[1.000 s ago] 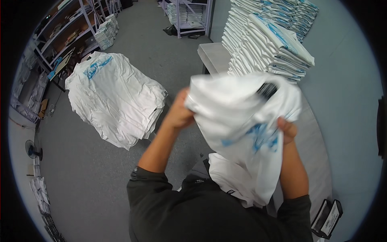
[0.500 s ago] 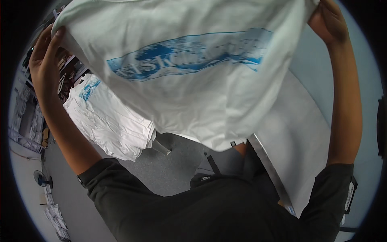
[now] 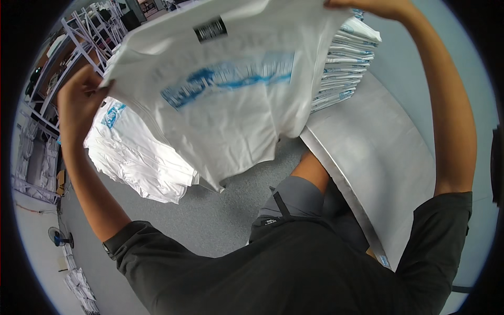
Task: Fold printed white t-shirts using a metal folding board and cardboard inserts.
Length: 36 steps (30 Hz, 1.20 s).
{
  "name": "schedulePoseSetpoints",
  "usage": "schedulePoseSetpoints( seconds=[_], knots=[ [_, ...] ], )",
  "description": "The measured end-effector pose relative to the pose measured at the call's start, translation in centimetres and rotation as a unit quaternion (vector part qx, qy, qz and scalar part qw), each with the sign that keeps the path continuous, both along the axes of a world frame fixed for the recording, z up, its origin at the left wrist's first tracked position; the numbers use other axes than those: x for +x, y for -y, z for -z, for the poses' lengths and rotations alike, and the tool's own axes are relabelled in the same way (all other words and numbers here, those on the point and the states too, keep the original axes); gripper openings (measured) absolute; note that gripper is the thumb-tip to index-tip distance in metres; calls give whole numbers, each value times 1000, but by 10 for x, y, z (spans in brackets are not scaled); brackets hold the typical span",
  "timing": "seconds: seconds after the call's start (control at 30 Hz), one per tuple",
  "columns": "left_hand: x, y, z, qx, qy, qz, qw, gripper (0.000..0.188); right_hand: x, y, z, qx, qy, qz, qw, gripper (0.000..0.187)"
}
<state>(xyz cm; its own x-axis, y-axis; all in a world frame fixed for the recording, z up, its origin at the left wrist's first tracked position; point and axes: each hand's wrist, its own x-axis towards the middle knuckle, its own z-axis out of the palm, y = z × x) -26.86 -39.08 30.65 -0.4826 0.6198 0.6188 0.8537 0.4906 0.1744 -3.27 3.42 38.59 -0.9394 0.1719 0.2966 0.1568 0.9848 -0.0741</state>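
A white T-shirt (image 3: 226, 115) with a blue printed band hangs spread out in the air before me, slightly blurred by motion. A dark label (image 3: 210, 30) shows near its upper edge. My left hand (image 3: 83, 100) pinches the shirt's left side, fingers closed on the cloth. At the top right, my right hand (image 3: 374, 7) grips the opposite upper corner, its fingers partly cut off by the picture's edge. The shirt's lower hem dangles free above the grey floor.
To the right stands a smooth grey table (image 3: 378, 131) with a metal edge. A tall stack of folded white shirts (image 3: 346, 65) rests at its far end. Loose white shirts (image 3: 142, 157) lie heaped at left. Shelving (image 3: 44, 94) and a fan (image 3: 60, 237) stand further left.
The shirt has swung, and its dark label now shows. My right hand has moved left, my left hand slightly down and right. The folded stack has come into view.
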Motion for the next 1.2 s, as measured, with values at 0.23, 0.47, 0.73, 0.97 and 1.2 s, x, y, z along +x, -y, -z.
schedulePoseSetpoints(
  seconds=[0.23, 0.47, 0.73, 0.97, 1.2],
  knots=[
    [-20, 16, 145, 136, -80, 10, 987, 23, -23, -18, 153, -154, -63, -122, 979, 29],
    [-14, 7, 181, -28, 124, -17, 992, 18, -56, -44, 228, -121, 13, -135, 983, 8],
    [30, 17, 115, 189, -364, -100, 907, 25, -13, -2, 167, -247, -337, -146, 897, 29],
    [4, 23, 136, -61, 72, -61, 994, 12, 1, -16, 228, -245, 63, -186, 949, 25],
    [-34, -35, -31, -56, -12, 50, 997, 24, 87, -14, 83, -295, 69, -23, 953, 28]
  ],
)
